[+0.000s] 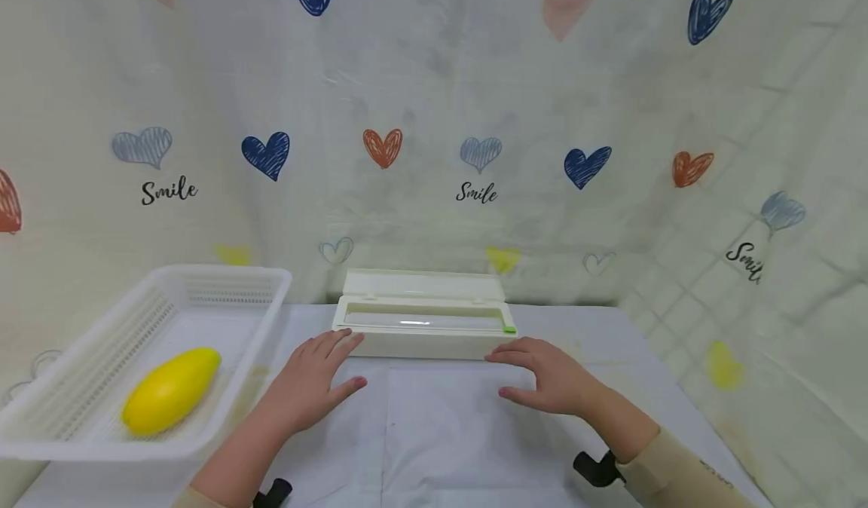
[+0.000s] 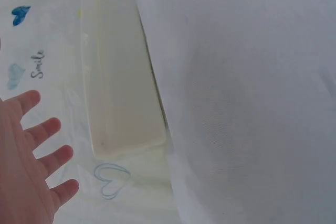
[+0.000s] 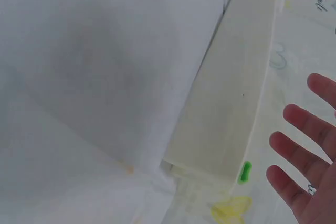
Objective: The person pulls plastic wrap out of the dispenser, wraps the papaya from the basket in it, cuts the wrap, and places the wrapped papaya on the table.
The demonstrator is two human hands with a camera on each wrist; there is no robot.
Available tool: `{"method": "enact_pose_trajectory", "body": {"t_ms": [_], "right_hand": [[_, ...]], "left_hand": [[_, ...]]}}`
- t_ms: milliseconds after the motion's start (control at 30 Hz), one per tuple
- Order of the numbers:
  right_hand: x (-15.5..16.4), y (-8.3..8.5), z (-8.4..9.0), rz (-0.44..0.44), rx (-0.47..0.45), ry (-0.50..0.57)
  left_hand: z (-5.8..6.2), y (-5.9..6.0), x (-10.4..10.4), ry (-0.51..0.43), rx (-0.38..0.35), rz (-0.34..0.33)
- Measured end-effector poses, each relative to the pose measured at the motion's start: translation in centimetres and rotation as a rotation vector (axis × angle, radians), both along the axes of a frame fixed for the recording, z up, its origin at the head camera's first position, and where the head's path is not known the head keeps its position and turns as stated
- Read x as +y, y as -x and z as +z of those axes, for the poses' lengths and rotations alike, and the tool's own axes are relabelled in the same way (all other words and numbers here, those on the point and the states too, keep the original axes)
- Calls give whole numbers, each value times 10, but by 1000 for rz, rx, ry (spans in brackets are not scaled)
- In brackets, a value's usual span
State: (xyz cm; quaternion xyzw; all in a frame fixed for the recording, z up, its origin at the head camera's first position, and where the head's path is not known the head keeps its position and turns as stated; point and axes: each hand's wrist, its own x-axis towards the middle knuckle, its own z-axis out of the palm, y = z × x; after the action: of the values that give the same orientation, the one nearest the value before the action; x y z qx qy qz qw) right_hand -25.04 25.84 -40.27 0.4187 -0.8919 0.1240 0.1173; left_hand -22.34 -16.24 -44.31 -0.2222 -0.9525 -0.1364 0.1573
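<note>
A long white box (image 1: 422, 344), like a cling film dispenser, stands at the back of the table with its lid (image 1: 423, 285) tilted up. Behind its front wall shows a long slot with a shiny strip, and a small green piece (image 1: 509, 330) sits at the right end. My left hand (image 1: 313, 378) is by the box's left front corner, fingers spread and holding nothing. Close to the right front corner, my right hand (image 1: 548, 373) has its fingers extended, also holding nothing. Both wrist views show the box's plain front face beside the spread fingers.
A white plastic basket (image 1: 267, 319) with slotted walls stands on the left, a yellow mango-like fruit (image 1: 172, 391) lying inside. White cloth (image 1: 434, 433) covers the table. Behind hangs a curtain (image 1: 420, 63) printed with hearts and "Smile".
</note>
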Motion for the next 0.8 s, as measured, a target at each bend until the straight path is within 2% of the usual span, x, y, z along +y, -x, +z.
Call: {"method": "enact_pose_trajectory", "body": {"t_ms": [133,300,500,800], "right_hand": [[2,14,5,-76,-68,-8],[1,37,5,-143,-103,-4],[-3,56,5,-220,-154,-13],[-12,79,8,-218,-170,-94]], "left_hand": [[-1,13,1,-25,-42,18],[-3,29,0,-41,-49,40],[2,49,4,-28,-65,42],[6,74,11,50,-113,23]]}}
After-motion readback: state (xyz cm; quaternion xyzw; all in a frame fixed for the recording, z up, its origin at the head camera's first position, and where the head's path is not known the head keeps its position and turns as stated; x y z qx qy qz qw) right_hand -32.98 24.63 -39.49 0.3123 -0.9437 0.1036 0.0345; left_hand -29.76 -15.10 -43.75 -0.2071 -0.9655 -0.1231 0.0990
